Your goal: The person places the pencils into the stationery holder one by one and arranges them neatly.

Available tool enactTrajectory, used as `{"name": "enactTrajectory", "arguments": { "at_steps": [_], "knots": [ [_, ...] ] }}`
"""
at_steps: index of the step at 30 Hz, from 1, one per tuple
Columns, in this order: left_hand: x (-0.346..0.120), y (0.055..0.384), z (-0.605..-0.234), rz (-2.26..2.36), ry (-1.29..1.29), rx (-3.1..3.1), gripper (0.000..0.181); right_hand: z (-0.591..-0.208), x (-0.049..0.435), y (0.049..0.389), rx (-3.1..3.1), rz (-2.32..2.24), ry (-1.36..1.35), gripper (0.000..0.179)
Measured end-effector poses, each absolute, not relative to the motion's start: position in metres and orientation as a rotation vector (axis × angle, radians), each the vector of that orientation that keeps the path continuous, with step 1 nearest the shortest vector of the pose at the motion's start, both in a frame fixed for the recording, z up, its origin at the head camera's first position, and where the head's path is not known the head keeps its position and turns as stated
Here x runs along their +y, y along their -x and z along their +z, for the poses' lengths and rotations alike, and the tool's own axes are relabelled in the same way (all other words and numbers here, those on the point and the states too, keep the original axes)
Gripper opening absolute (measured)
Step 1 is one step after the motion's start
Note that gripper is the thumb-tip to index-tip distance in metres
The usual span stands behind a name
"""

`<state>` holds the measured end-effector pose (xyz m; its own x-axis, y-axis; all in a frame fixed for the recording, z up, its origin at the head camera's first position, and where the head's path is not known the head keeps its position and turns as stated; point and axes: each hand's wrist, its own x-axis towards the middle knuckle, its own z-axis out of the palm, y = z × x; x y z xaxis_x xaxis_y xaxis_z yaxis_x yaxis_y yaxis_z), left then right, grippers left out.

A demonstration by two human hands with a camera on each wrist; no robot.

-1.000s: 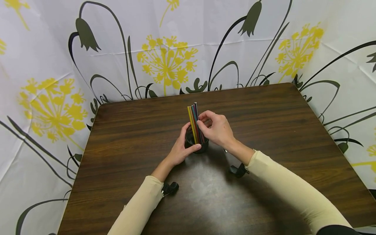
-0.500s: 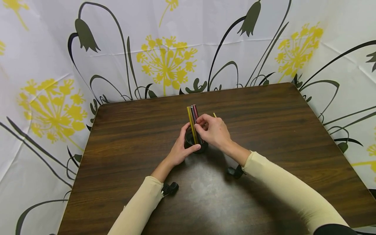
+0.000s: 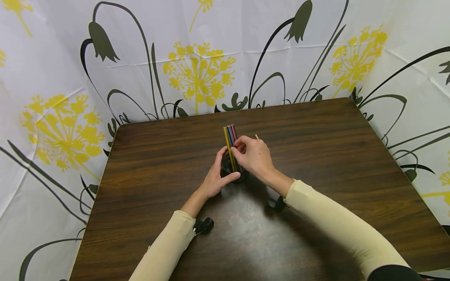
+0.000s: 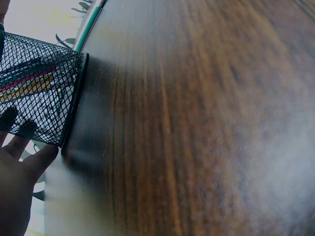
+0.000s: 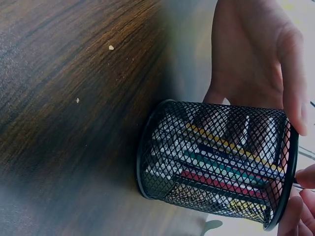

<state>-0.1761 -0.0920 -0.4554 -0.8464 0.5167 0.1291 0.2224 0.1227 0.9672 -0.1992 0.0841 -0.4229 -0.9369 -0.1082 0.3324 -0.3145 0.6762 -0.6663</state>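
A black mesh pencil cup (image 3: 226,169) stands upright near the middle of the table. My left hand (image 3: 215,177) holds it, thumb on the near side and fingers round the far side. Several colored pencils (image 3: 229,142), yellow, blue and red among them, rise in a bundle from the cup. My right hand (image 3: 256,158) pinches the bundle above the rim with thumb and fingertips. Through the mesh in the right wrist view, the lower ends of the pencils (image 5: 224,169) hang short of the cup's base. The right fingers hide part of the bundle.
The dark wood-grain table (image 3: 158,156) meets a floral fabric backdrop (image 3: 200,74) at its far edge. A slim teal stick (image 4: 88,27) with a dark tip lies beyond the cup in the left wrist view. A yellowish tip (image 3: 257,137) shows behind the right hand.
My right hand has shifted slightly left and the pencil tops have turned, with red now on the right. A yellowish tip has come into view behind it. My left hand stays put.
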Motion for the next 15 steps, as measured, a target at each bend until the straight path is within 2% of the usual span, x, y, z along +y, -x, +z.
{"name": "enactTrajectory", "arguments": {
  "at_steps": [15],
  "knots": [
    [-0.0917, 0.1759, -0.4546, 1.770, -0.724, 2.190, 0.082, -0.4222, 0.0798, 0.2023, -2.651, 1.004, -0.317, 0.011]
  ]
}}
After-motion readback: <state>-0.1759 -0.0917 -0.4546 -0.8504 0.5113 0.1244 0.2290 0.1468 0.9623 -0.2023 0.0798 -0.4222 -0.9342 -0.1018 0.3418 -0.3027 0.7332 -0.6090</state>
